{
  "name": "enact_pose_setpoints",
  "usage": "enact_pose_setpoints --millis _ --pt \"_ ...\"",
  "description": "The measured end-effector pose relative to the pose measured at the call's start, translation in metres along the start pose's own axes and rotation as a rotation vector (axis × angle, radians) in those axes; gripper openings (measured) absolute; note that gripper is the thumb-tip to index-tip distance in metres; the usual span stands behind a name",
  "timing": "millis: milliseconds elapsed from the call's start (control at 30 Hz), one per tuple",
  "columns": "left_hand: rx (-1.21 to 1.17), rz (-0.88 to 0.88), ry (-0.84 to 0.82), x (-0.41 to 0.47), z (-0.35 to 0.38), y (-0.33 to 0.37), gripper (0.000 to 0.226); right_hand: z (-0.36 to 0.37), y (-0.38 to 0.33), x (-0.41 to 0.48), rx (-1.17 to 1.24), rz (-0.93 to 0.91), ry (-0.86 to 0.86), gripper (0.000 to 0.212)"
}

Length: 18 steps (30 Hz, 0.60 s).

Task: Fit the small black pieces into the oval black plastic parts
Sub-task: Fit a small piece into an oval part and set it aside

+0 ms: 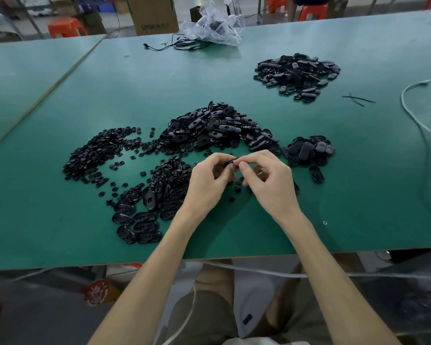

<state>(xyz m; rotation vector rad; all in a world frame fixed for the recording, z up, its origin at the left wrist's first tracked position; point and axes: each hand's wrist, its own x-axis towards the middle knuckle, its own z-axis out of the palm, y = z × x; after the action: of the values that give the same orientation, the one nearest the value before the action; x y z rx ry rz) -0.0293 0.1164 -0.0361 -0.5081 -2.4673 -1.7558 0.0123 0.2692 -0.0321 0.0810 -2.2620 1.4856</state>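
Your fingers cover most of the oval (230, 161) — only a thin dark edge shows between the fingertips, and I cannot tell whether a small piece is seated in it. Your left hand (207, 179) curls its fingers round one end. Your right hand (268, 181) pinches the other end, thumbnail facing you. Both hands meet just in front of the big pile (217, 128) of ovals, over the green surface (234, 232), with your forearms converging from its near edge. Small pieces (95, 153) lie scattered left of the pile, and some are hidden beneath your hands. A smaller heap (309, 150) sits just right of the pile, and a far heap (296, 73) lies well behind it — its parts blur together.
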Motion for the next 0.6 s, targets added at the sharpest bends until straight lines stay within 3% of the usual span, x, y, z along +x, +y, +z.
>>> enact_pose_setpoints --millis 167,400,600 --pt "-0.009 0.041 0.013 0.0 0.001 0.003 0.017 -0.001 -0.003 0.0 0.009 0.001 0.07 0.016" --pt "0.07 0.063 0.061 0.0 -0.002 0.002 0.023 -0.008 0.004 0.005 0.09 0.234 0.501 0.044" --pt "0.102 0.029 0.091 -0.002 -0.001 0.001 0.025 -0.011 0.008 0.006 0.106 0.36 0.525 0.065"
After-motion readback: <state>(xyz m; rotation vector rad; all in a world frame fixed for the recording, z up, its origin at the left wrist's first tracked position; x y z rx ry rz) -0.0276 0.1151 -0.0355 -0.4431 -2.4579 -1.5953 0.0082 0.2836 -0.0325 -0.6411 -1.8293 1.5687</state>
